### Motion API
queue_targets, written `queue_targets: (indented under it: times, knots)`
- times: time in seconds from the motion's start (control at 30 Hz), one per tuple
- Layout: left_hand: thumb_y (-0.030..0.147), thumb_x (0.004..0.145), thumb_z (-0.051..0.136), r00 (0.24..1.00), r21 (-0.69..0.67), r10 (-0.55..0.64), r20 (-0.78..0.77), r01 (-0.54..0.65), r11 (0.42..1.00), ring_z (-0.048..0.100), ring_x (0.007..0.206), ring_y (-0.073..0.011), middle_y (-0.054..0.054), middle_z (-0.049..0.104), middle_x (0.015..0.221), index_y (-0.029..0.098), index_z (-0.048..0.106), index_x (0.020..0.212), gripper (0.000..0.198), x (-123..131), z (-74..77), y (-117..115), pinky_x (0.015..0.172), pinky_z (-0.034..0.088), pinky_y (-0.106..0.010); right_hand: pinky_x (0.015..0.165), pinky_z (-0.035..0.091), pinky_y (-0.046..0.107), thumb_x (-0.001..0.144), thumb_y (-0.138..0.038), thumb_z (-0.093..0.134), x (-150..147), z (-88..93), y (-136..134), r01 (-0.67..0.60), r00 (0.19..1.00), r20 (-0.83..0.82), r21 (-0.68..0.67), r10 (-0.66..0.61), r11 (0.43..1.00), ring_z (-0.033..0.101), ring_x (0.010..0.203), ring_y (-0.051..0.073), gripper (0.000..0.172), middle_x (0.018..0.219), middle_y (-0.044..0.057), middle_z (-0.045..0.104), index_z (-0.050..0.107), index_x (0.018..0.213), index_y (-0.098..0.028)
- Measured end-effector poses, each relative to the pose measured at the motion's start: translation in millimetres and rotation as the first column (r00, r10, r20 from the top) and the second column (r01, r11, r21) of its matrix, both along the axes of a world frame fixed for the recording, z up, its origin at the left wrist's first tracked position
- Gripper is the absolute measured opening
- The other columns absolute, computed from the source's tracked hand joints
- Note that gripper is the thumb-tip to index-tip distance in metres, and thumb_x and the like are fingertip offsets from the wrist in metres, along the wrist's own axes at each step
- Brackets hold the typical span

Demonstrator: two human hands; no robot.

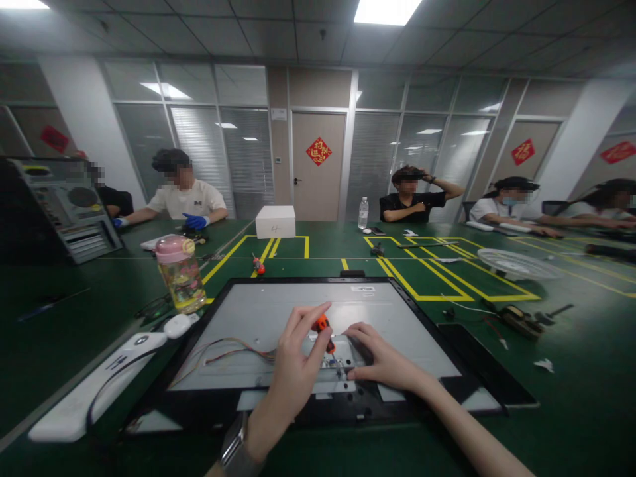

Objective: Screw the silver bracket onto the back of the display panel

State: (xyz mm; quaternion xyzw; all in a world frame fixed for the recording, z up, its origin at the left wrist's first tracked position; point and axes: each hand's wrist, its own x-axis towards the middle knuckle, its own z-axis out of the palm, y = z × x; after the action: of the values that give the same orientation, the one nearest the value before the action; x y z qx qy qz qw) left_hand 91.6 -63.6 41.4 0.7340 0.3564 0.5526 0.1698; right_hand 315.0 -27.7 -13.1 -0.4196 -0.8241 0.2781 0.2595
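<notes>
A flat display panel with a black frame and a grey metal back lies in front of me. My left hand, with a watch on the wrist, is closed around the handle of an orange and black screwdriver. Its shaft slants down to a small metal plate near the panel's lower middle. My right hand rests at that spot, thumb and fingers curved apart beside the shaft tip. Whether its fingertips pinch some small part cannot be seen. A bundle of thin coloured wires runs left from under my left hand.
Left of the panel are a white device with a black cable and a pink-lidded bottle. A dark slab lies at right, near a yellow-black tool. A white box stands farther back. Several people sit across the table.
</notes>
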Motion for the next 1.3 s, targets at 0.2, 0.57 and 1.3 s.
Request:
queue_targets:
  times: [0.2, 0.57, 1.3]
  knots:
    - [0.022, 0.094, 0.045, 1.0, -0.004, -0.021, 0.008, 0.021, 1.0, 0.059, 0.096, -0.0178, -0.006, 0.061, 0.103, 0.024, 0.054, 0.128, 0.036, -1.0, 0.3, 2.4, 0.088, 0.047, -0.032, 0.106, 0.035, 0.039, 0.07, -0.035, 0.076, 0.2, 1.8, -1.7, -0.002, 1.0, 0.002, -0.009, 0.002, 1.0, 0.044, 0.119, 0.027, 0.065, 0.127, 0.01, 0.046, 0.051, 0.128, -0.02]
    - [0.025, 0.091, 0.052, 0.998, -0.019, -0.038, 0.051, 0.039, 0.999, 0.059, 0.089, -0.0169, -0.004, 0.061, 0.097, 0.023, 0.06, 0.121, 0.031, 0.0, -1.6, 3.5, 0.084, 0.047, -0.031, 0.106, 0.035, 0.039, 0.071, -0.038, 0.076, 0.0, 1.3, -2.1, -0.004, 1.0, -0.004, -0.001, 0.004, 1.0, 0.045, 0.119, 0.028, 0.063, 0.127, 0.01, 0.047, 0.052, 0.127, -0.019]
    - [0.025, 0.093, 0.049, 0.996, -0.022, -0.066, 0.062, 0.068, 0.997, 0.059, 0.091, -0.018, -0.005, 0.06, 0.098, 0.023, 0.06, 0.122, 0.031, -0.6, -2.5, 1.9, 0.085, 0.047, -0.033, 0.107, 0.035, 0.04, 0.071, -0.038, 0.076, -0.3, 2.7, -2.1, -0.003, 1.0, 0.009, -0.003, 0.003, 1.0, 0.045, 0.12, 0.027, 0.065, 0.128, 0.01, 0.047, 0.051, 0.128, -0.02]
